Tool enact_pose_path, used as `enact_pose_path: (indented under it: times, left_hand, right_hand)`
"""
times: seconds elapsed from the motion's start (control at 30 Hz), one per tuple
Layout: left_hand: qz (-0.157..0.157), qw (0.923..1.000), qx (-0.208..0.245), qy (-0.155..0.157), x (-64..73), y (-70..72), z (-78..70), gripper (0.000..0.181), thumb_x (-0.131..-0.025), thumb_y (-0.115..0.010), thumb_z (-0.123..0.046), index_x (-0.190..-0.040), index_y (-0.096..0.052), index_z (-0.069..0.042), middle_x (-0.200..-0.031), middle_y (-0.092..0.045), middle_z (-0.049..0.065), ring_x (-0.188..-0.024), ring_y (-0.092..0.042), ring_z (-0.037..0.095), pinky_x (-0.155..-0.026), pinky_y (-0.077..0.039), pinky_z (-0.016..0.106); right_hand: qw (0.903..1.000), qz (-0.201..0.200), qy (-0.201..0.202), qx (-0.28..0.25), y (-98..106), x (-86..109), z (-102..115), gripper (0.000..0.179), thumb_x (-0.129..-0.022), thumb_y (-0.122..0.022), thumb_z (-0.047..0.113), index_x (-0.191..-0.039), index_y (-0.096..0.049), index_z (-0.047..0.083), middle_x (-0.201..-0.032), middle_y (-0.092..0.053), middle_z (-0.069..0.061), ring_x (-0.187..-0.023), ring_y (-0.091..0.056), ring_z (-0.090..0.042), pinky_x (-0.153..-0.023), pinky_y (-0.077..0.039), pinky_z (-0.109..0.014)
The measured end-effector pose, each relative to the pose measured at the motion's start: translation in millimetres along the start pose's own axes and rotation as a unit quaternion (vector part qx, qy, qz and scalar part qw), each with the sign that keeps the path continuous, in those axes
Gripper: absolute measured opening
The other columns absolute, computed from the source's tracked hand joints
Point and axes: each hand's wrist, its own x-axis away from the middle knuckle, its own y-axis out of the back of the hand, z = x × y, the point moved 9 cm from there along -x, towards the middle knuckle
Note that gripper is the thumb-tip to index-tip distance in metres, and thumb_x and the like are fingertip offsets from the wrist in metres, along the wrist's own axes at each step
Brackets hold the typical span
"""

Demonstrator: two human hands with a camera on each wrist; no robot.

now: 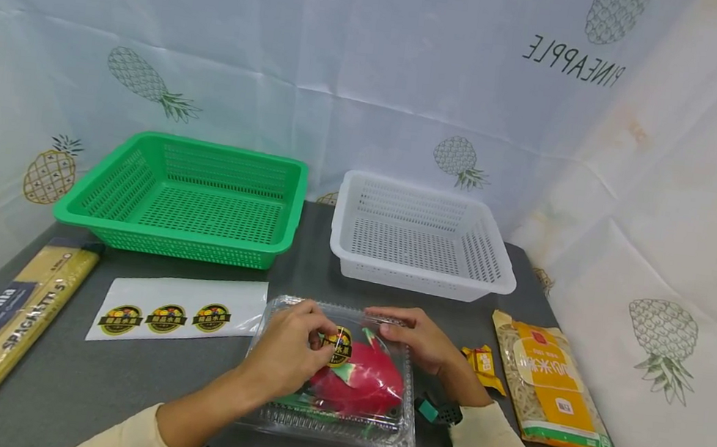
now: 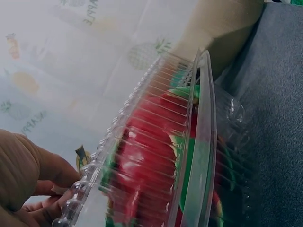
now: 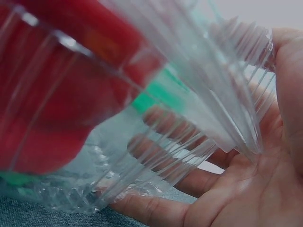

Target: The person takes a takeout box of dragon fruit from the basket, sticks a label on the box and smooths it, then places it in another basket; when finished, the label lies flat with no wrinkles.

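A clear plastic clamshell box point(image 1: 387, 437) with its lid down holds a red dragon fruit point(image 1: 374, 380) with green scales. Between thumb and fingers my left hand point(image 1: 291, 348) pinches a round black-and-gold sticker point(image 1: 339, 347) above the lid. In the left wrist view part of that sticker point(image 2: 83, 158) shows beyond the fingertips; whether it touches the lid I cannot tell. My right hand point(image 1: 414, 340) grips the box at its far right corner. The right wrist view shows its fingers point(image 3: 163, 158) curled along the ribbed side wall.
A white sheet with several more such stickers point(image 1: 176, 310) lies to the left, beside a spaghetti pack point(image 1: 8, 324). Green point(image 1: 176, 247) and white point(image 1: 412, 281) baskets stand at the back. A small yellow packet point(image 1: 483, 367) and a larger food bag point(image 1: 552, 386) lie to the right.
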Motion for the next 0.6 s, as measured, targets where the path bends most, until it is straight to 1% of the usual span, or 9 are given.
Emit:
enact_pose_path:
  times: [0.17, 0.3, 0.43, 0.6]
  left_hand:
    - [-0.007, 0.9999, -0.016, 0.001, 0.7, -0.7, -2.0, 0.015, -0.072, -0.079, 0.004, -0.085, -0.073, -0.002, -0.077, -0.051, -0.005, -0.065, -0.049, 0.007, -0.058, -0.045, 0.023]
    - [-0.001, 0.9998, -0.019, -0.003, 1.8, -2.8, -2.9, 0.016, -0.072, -0.079, 0.005, -0.085, -0.073, -0.001, -0.077, -0.05, -0.003, -0.064, -0.05, 0.007, -0.056, -0.045, 0.022]
    - [0.006, 0.9998, -0.019, -0.008, 2.7, -5.0, -3.4, 0.016, -0.073, -0.078, 0.006, -0.087, -0.072, 0.001, -0.079, -0.05, -0.002, -0.064, -0.05, 0.007, -0.055, -0.045, 0.022]
    - [0.007, 0.9996, -0.025, -0.013, 2.2, -5.9, -4.0, 0.016, -0.073, -0.078, 0.006, -0.088, -0.072, 0.001, -0.08, -0.05, -0.001, -0.064, -0.049, 0.007, -0.055, -0.045, 0.021]
  right_hand:
    - [1.0, -0.001, -0.002, -0.002, -0.2, 0.1, 0.2, 0.049, -0.095, -0.061, 0.02, -0.135, -0.05, -0.007, -0.124, -0.057, -0.024, -0.104, -0.062, -0.032, -0.081, -0.051, -0.05]
    - [1.0, -0.004, -0.004, 0.002, 0.1, 0.2, 0.2, 0.05, -0.095, -0.061, 0.02, -0.135, -0.05, -0.007, -0.125, -0.056, -0.027, -0.105, -0.062, -0.033, -0.081, -0.05, -0.05]
    - [1.0, -0.006, -0.004, 0.006, 0.3, -0.1, 0.2, 0.049, -0.095, -0.061, 0.02, -0.135, -0.051, -0.006, -0.125, -0.057, -0.025, -0.105, -0.062, -0.034, -0.081, -0.051, -0.051]
    - [1.0, -0.002, 0.003, 0.007, 0.5, -0.7, 0.2, 0.049, -0.095, -0.061, 0.02, -0.135, -0.051, -0.006, -0.124, -0.058, -0.023, -0.105, -0.062, -0.034, -0.081, -0.051, -0.051]
